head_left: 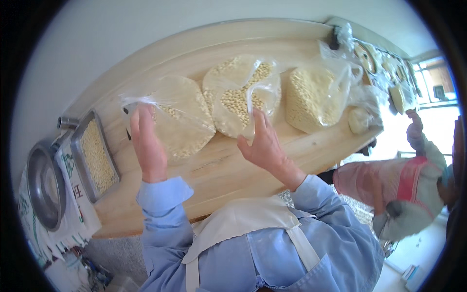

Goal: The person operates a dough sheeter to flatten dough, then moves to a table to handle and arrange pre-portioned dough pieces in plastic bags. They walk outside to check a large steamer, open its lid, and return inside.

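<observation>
A clear plastic bag (185, 117) of small pale bean-like pieces lies on the wooden table at left, its gathered end next to my left hand (147, 146). That hand is held edge-on with fingers stretched out; its thumb is hard to make out. Beside it lies a second clear bag (241, 100) of the same pieces, with a white plastic fold or handle across it. My right hand (266, 148) is at this bag's near edge, thumb and forefinger apart, fingertips close to the fold. Whether they touch it is unclear. Further right stands a fuller bag (314, 100).
A metal tray (116, 177) of similar pieces sits at the table's left end, next to a round metal pan (61, 190) on a printed cloth. A small bag (360, 120) lies near the right corner. Another person (389, 182) in a pink-striped apron stands at right.
</observation>
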Demonstrator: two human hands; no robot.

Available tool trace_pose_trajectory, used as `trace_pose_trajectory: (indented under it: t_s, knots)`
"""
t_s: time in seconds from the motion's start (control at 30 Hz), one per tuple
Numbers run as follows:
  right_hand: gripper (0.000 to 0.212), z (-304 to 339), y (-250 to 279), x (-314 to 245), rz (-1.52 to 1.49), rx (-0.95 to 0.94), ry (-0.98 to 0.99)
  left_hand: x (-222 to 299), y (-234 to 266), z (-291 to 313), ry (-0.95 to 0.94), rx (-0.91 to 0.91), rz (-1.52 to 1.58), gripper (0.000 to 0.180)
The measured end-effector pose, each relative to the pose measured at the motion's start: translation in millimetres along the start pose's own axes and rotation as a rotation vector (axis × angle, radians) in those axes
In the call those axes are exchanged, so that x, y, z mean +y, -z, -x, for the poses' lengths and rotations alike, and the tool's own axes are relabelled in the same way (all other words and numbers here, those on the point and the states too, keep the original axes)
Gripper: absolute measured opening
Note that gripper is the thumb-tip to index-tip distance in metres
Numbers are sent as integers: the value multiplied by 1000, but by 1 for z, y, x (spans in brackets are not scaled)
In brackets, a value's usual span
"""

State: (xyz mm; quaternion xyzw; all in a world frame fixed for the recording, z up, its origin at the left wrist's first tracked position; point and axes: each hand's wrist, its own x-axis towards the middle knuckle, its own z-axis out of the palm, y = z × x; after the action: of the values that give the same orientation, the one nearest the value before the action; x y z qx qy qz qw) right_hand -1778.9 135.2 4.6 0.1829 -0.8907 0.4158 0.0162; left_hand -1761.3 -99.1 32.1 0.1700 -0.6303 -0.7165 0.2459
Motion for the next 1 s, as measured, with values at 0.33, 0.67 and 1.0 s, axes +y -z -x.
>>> trace_pose_trajectory:
  t_s: [0.33,0.67,1.0]
  knots:
    - [49,151,5,64,395,154,-235,-2,-12,82,-101,-473,-360,52]
    - [44,163,7,69,264,260,-121,-18,-33,153,-40,-782,-391,43]
    - [38,259,70,88,-105,350,-28,-41,-100,244,-447,-857,-612,42]
